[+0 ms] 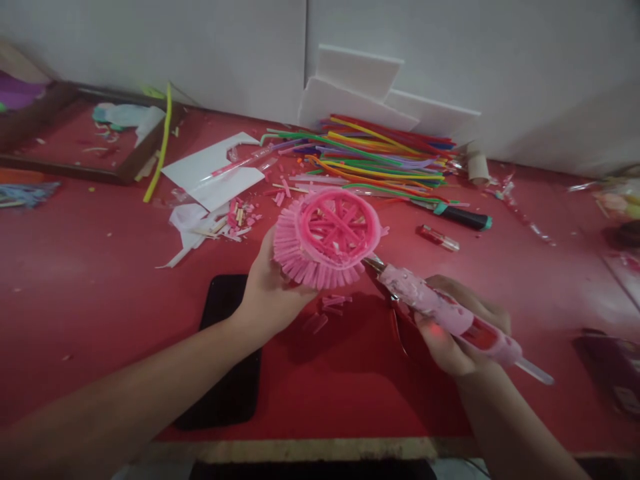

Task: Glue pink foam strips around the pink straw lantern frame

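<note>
My left hand is closed around a round pink craft piece with a fringe of short pink strips round its side. Its top is a pink ring with crossed strips inside, facing up toward me. In my right hand is a pink hot glue gun, a clear glue stick poking from its back end. The gun's metal nozzle points at the lower right edge of the craft piece; whether they touch I cannot tell. Small pink cut strips lie on the table below.
Colourful pipe cleaners are heaped at the back before white foam boards. A cutter knife and red lighter lie right of centre. A black phone sits under my left forearm. A brown frame is at left.
</note>
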A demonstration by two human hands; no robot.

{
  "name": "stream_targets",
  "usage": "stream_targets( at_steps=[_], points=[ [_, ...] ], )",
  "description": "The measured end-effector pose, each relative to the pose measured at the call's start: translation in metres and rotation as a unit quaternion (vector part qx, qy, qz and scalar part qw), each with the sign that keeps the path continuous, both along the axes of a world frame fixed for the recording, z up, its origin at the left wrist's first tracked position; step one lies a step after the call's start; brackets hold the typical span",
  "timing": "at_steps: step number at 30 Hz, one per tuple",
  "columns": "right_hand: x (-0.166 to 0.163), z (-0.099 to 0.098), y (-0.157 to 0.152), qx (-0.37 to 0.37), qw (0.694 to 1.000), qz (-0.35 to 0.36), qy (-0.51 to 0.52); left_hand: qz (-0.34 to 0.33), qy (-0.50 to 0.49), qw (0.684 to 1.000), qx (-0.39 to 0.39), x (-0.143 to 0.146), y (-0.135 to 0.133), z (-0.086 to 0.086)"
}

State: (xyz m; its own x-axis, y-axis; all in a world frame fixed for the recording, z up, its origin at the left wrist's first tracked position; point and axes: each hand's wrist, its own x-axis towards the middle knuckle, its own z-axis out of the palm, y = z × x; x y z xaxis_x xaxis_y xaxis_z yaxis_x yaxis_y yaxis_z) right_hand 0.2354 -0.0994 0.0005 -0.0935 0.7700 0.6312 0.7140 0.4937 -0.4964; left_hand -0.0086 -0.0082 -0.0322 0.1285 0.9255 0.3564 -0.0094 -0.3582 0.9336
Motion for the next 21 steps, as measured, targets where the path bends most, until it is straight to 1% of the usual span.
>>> stream_targets(
  at_steps=[5, 8, 14, 21],
  points=[
    [-0.0031, 0.0052, 0.0014, -0.007, 1.000, 0.001, 0.000, -0.020, -0.025, 0.999, -0.031, 0.0022, -0.0009, -0.0008],
    [-0.0040, 0.0065, 0.0011, -0.010, 1.000, -0.008, -0.001, -0.019, -0.027, 0.999, -0.024, 0.0029, -0.0011, -0.0013],
    [-0.0026, 0.0067, 0.0029, -0.009, 1.000, 0.004, -0.005, -0.029, -0.052, 0.996, -0.064, 0.0039, -0.0018, -0.0046],
    [-0.0019, 0.0049, 0.0033, -0.002, 1.000, 0.010, -0.002, -0.043, -0.052, 0.994, -0.084, 0.0046, -0.0026, -0.0061]
  ],
)
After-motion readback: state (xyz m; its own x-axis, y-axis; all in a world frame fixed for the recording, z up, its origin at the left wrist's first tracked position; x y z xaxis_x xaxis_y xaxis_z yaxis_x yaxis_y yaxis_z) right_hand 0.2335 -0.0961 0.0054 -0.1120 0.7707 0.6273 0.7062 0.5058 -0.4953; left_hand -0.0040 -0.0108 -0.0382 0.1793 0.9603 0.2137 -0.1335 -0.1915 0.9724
